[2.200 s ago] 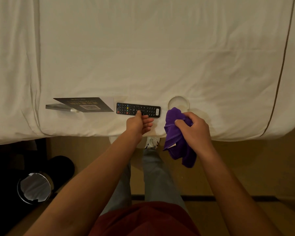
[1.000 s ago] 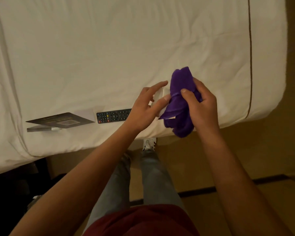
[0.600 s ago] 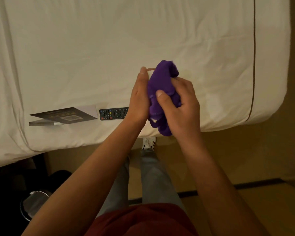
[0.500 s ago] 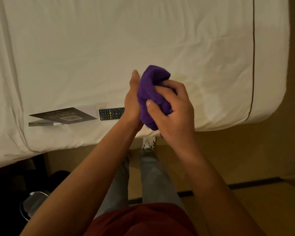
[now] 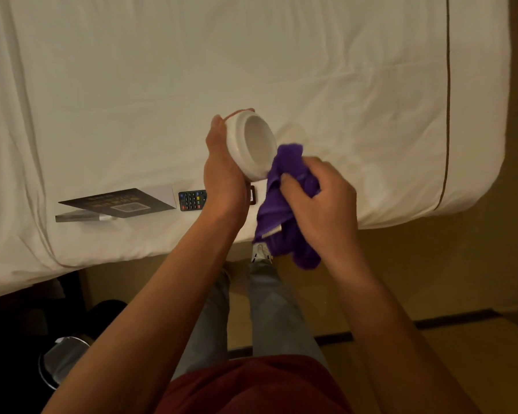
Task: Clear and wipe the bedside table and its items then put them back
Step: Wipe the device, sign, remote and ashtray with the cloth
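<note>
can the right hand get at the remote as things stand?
Probably not right away. The right hand grips the purple cloth, and the left hand, holding the white dish, hangs over the middle of the remote on the bed.

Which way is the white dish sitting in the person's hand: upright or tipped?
Tipped. The white dish lies on its side in the left hand, its empty opening facing the purple cloth gripped by the right hand.

A white bed sheet (image 5: 162, 70) with a thin dark stripe (image 5: 447, 85) covers the bed. A shiny, perhaps metal, bin (image 5: 60, 363) stands on the tan floor (image 5: 431, 279).
</note>
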Demonstrator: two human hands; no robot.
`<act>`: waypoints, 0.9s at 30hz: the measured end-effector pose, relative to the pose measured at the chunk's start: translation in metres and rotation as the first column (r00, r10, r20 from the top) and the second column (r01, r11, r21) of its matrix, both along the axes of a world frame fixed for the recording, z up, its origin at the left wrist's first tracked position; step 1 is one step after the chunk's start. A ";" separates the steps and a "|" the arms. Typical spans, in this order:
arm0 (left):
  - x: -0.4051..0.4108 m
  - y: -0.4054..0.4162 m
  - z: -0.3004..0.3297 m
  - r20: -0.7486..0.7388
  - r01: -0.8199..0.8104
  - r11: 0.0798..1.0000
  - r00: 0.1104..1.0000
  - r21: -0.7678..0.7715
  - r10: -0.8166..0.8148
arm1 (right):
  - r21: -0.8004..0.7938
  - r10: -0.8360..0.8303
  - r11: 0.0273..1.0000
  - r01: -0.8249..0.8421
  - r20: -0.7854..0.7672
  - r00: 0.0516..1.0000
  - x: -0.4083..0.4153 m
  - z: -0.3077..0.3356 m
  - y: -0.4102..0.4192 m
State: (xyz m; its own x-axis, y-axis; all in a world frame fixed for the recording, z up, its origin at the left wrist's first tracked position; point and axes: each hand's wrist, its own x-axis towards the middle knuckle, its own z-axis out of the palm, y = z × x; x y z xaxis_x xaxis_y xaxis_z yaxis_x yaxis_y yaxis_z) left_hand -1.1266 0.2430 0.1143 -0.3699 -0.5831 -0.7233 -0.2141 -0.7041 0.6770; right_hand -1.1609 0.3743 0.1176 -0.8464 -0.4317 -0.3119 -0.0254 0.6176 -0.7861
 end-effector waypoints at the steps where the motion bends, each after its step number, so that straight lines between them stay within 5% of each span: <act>1: -0.001 -0.004 0.001 -0.006 -0.037 0.997 0.999 0.062 0.037 | -0.071 -0.020 0.997 0.028 0.114 0.993 0.007 0.000 0.004; 6: -0.004 -0.006 0.001 -0.186 0.061 0.987 0.982 0.147 -0.033 | -0.230 -0.368 0.798 0.557 0.547 0.752 0.004 0.003 0.002; 8: -0.001 -0.001 0.006 -0.179 0.099 0.984 0.981 0.151 -0.071 | -0.250 -0.373 0.732 0.634 0.631 0.680 -0.012 0.003 -0.004; 11: 0.005 0.004 0.013 -0.193 0.168 0.973 0.972 0.157 -0.136 | -0.300 -0.248 0.762 0.574 0.684 0.686 -0.028 0.004 -0.013; 17: 0.010 -0.014 0.006 -0.122 0.284 0.923 0.938 -0.259 -0.323 | -0.356 -0.198 0.856 0.374 0.443 0.874 -0.029 0.010 -0.012; 22: 0.005 -0.004 0.010 -0.056 0.094 0.962 0.992 -0.257 -0.112 | -0.336 -0.193 0.898 0.284 0.280 0.940 -0.003 0.018 -0.017; 27: -0.002 -0.008 0.011 -0.035 0.038 0.970 0.998 -0.242 -0.048 | -0.408 -0.179 0.838 0.361 0.419 0.890 0.032 0.025 -0.006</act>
